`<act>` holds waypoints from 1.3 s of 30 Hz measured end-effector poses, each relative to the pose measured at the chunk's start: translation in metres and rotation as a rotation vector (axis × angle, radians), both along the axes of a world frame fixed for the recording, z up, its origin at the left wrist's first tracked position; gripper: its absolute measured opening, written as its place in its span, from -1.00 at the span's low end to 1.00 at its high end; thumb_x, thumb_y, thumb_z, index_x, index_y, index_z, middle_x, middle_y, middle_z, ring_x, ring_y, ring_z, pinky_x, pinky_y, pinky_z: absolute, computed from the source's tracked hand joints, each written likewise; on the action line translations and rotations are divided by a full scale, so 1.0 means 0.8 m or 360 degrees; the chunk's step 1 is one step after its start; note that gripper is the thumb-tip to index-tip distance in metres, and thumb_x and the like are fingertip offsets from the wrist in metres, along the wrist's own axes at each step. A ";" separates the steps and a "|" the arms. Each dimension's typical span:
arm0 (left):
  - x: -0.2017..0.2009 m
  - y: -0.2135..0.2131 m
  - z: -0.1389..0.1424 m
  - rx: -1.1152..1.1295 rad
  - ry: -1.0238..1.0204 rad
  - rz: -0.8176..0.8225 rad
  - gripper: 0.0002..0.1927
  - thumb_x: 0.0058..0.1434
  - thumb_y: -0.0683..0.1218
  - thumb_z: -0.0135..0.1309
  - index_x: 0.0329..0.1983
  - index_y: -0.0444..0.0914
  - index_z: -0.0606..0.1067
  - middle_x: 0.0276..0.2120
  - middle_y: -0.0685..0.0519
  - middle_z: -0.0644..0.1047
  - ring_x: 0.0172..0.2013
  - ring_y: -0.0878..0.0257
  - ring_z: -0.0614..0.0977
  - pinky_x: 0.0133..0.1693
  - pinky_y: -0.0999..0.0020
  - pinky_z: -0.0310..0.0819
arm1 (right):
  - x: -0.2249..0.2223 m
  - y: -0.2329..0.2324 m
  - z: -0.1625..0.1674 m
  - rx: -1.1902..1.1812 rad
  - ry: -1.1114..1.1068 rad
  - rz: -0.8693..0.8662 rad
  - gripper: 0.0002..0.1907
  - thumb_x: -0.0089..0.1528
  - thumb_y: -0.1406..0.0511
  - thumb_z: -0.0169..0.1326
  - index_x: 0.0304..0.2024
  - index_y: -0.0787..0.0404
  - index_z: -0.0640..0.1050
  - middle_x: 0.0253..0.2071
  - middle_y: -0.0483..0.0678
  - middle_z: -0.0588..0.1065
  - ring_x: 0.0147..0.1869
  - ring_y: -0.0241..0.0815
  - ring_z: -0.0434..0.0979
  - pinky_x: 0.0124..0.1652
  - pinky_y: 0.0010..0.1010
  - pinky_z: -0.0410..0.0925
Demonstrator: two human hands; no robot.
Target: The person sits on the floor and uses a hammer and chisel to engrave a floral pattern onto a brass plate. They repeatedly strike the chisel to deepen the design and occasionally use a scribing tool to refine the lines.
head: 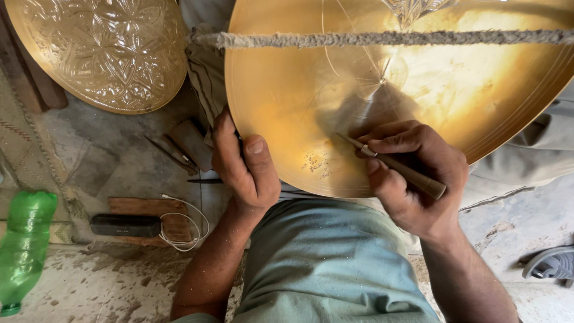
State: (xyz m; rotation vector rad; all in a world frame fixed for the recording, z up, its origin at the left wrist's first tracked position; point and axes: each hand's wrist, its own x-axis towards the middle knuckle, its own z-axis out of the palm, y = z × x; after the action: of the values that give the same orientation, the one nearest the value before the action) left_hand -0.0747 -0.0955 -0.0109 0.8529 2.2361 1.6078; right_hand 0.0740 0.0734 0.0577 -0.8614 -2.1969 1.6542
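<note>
A large round brass plate point(418, 90) rests on my lap, with thin scribed lines crossing its smooth face and a small patch of fine marks near its lower edge. My left hand point(245, 164) grips the plate's lower left rim, thumb lying on the face. My right hand point(412, 176) holds a slim engraving tool point(394, 165) with a wooden handle; its metal tip touches the plate just right of the marked patch. A rough cord point(382, 39) stretches across the plate's upper part.
A finished brass plate point(101, 51) with dense floral engraving lies at the upper left. On the floor to the left are several small metal tools point(173, 152), a dark block point(125, 225) on a wooden board, a white cable point(182, 230) and a green plastic bottle point(24, 245). A sandal point(550, 263) sits at the right edge.
</note>
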 end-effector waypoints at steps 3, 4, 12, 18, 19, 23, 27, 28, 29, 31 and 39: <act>-0.001 -0.002 0.000 0.0025 -0.0041 -0.0016 -0.54 0.69 0.07 -0.25 0.39 -0.39 0.25 0.12 -0.12 0.47 0.06 0.15 0.57 0.07 0.33 0.43 | 0.000 -0.002 -0.001 -0.0046 0.0047 0.0006 -0.94 0.37 0.46 0.11 -0.13 0.36 0.50 -0.12 0.10 0.57 0.06 -0.12 0.68 0.00 -0.45 0.53; -0.001 -0.002 -0.001 0.0045 -0.0051 -0.0024 -0.53 0.69 0.07 -0.24 0.39 -0.39 0.25 0.12 -0.12 0.48 0.06 0.15 0.57 0.08 0.33 0.44 | -0.001 -0.001 -0.001 -0.0033 0.0046 0.0013 -0.94 0.37 0.45 0.12 -0.13 0.35 0.50 -0.12 0.10 0.57 0.06 -0.11 0.68 -0.01 -0.45 0.54; -0.001 -0.004 -0.005 0.0104 -0.0110 -0.0029 -0.49 0.68 0.10 -0.24 0.43 -0.39 0.24 0.13 -0.10 0.49 0.03 0.21 0.57 0.07 0.36 0.44 | -0.004 0.000 0.003 0.0039 -0.0014 0.0050 -0.93 0.36 0.44 0.14 -0.14 0.33 0.51 -0.15 0.08 0.57 0.04 -0.11 0.70 -0.07 -0.46 0.53; -0.001 -0.005 -0.007 0.0099 -0.0096 -0.0033 -0.50 0.68 0.10 -0.24 0.42 -0.39 0.23 0.16 -0.11 0.48 0.04 0.23 0.55 0.08 0.37 0.44 | -0.007 0.001 0.002 0.0041 0.0000 0.0085 -0.94 0.31 0.47 0.14 -0.17 0.33 0.52 -0.14 0.07 0.58 0.02 -0.11 0.70 -0.07 -0.44 0.55; -0.001 -0.005 -0.006 0.0094 -0.0096 -0.0033 -0.49 0.68 0.10 -0.24 0.43 -0.38 0.22 0.16 -0.11 0.48 0.05 0.23 0.56 0.09 0.37 0.44 | -0.007 0.001 0.003 0.0031 0.0002 0.0093 -0.94 0.30 0.47 0.14 -0.18 0.33 0.52 -0.13 0.07 0.58 0.02 -0.11 0.70 -0.07 -0.44 0.55; -0.001 -0.006 -0.006 0.0082 -0.0091 -0.0036 -0.48 0.68 0.10 -0.24 0.44 -0.39 0.22 0.16 -0.12 0.48 0.07 0.21 0.56 0.10 0.36 0.43 | -0.009 0.003 0.005 0.0041 0.0002 0.0130 -0.94 0.27 0.47 0.14 -0.21 0.32 0.52 -0.16 0.06 0.59 -0.02 -0.13 0.71 -0.08 -0.44 0.55; 0.000 -0.006 -0.008 0.0080 -0.0079 -0.0033 -0.51 0.69 0.10 -0.24 0.41 -0.39 0.21 0.19 -0.12 0.47 0.06 0.21 0.53 0.12 0.35 0.43 | -0.011 0.006 0.006 0.0088 -0.0018 0.0179 -0.94 0.26 0.46 0.15 -0.22 0.32 0.53 -0.18 0.06 0.59 -0.06 -0.14 0.71 -0.10 -0.46 0.54; 0.000 -0.006 -0.009 0.0082 -0.0076 -0.0031 -0.51 0.69 0.10 -0.24 0.41 -0.39 0.21 0.19 -0.12 0.47 0.06 0.21 0.53 0.12 0.35 0.43 | -0.011 0.006 0.007 0.0105 -0.0019 0.0188 -0.93 0.25 0.45 0.16 -0.23 0.33 0.53 -0.18 0.07 0.60 -0.07 -0.14 0.71 -0.11 -0.46 0.54; 0.000 -0.006 -0.009 0.0084 -0.0072 -0.0029 -0.51 0.69 0.10 -0.24 0.41 -0.39 0.21 0.18 -0.12 0.47 0.06 0.21 0.53 0.12 0.35 0.43 | -0.011 0.007 0.007 0.0088 -0.0015 0.0192 -0.94 0.25 0.45 0.15 -0.22 0.32 0.53 -0.18 0.07 0.59 -0.08 -0.15 0.71 -0.11 -0.46 0.54; 0.000 -0.006 -0.010 0.0091 -0.0073 -0.0024 -0.50 0.68 0.10 -0.24 0.43 -0.38 0.22 0.17 -0.12 0.48 0.07 0.21 0.56 0.11 0.35 0.43 | -0.011 0.008 0.008 0.0052 -0.0007 0.0200 -0.93 0.24 0.45 0.13 -0.22 0.32 0.53 -0.19 0.06 0.59 -0.09 -0.16 0.71 -0.12 -0.46 0.54; -0.002 -0.005 -0.007 0.0104 -0.0100 -0.0041 -0.48 0.69 0.11 -0.24 0.45 -0.39 0.22 0.18 -0.12 0.48 0.08 0.22 0.56 0.10 0.37 0.44 | -0.009 0.018 0.008 0.0005 0.0000 0.0325 -0.94 0.21 0.45 0.07 -0.25 0.30 0.52 -0.22 0.02 0.58 -0.01 -0.10 0.72 -0.09 -0.42 0.57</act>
State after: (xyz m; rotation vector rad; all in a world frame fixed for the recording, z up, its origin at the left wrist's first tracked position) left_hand -0.0760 -0.0994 -0.0165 0.8322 2.1327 1.6804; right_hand 0.0670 0.0874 0.0645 -0.6544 -2.3541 1.7385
